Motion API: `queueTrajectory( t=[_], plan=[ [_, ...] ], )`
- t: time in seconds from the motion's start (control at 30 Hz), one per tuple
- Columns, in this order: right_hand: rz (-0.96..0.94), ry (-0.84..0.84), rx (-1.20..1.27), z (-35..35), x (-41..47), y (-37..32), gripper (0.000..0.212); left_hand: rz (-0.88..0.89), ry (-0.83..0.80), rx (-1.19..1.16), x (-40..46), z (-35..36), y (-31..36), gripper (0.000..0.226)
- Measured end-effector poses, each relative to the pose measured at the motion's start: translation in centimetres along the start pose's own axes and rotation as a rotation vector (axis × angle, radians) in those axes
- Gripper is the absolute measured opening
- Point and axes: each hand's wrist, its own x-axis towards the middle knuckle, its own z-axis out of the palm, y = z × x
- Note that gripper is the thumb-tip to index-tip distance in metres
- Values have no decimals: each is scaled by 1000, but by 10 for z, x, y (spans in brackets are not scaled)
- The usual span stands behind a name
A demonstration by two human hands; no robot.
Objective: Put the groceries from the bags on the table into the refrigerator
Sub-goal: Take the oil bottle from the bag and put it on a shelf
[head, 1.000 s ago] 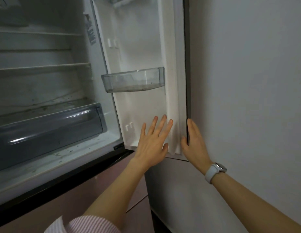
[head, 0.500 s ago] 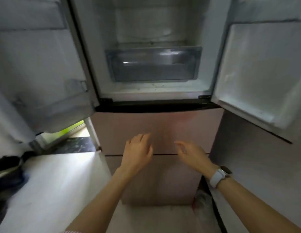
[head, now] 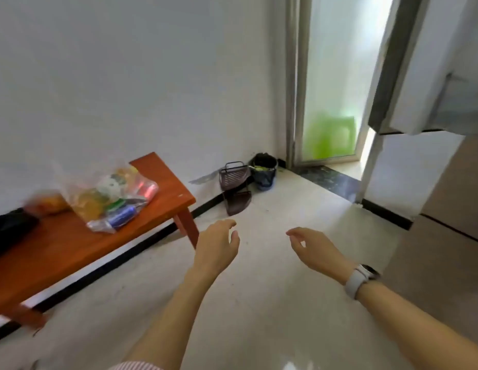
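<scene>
So from where I'm standing, this looks like the go-and-fetch part of the job. Both hands are empty: the left hand point(head: 219, 248) is out in front with the fingers loosely curled, holding nothing, and the right hand point(head: 313, 249), the one with the pale grey wristwatch point(head: 359, 280), is the same, relaxed and half open over the glossy cream tiled floor point(head: 272, 289).

The groceries are all on the low reddish-orange wooden table point(head: 72, 247) against the white wall, off to the person's left. There's a clear plastic bag point(head: 112, 198) stuffed with colourful packets, something blue at the bottom end and something red near the top, but it's too blurry to name any of it. Just beside that is an orange-ish lump point(head: 48, 205), maybe another bag, and a black bag point(head: 11, 228) sits at the far left edge of the table.

The beige-fronted refrigerator point(head: 451, 209) is on the right, with the white edge of its open door point(head: 419, 76) hanging overhead. So the fridge seems ready, and nothing has been carried over as far as I can see.

My guess for the next move: step towards the table, reach down with the left hand for the clear bag, and either lift the whole thing by its neck or fish items out one at a time. The bag looks floppy and full, so a grab from the top would probably be safer.
</scene>
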Motion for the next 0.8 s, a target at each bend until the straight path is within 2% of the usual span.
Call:
queueTrajectory(
  t=[0.23, 0.43, 0.63, 0.8],
  plan=[
    [-222, -247, 50, 132, 49, -175, 31, -327, 131, 45, -49, -113, -180, 33],
    [-316, -344, 69, 204, 110, -267, 32, -479, 236, 32, -45, -152, -287, 32],
    [-442, -297, 71, 261, 218, -326, 31, -510, 275, 106, 23, -167, -382, 30],
    [-578, -221, 63, 303, 335, -385, 36, -365, 294, 197, 123, -196, -453, 33]
  ],
)
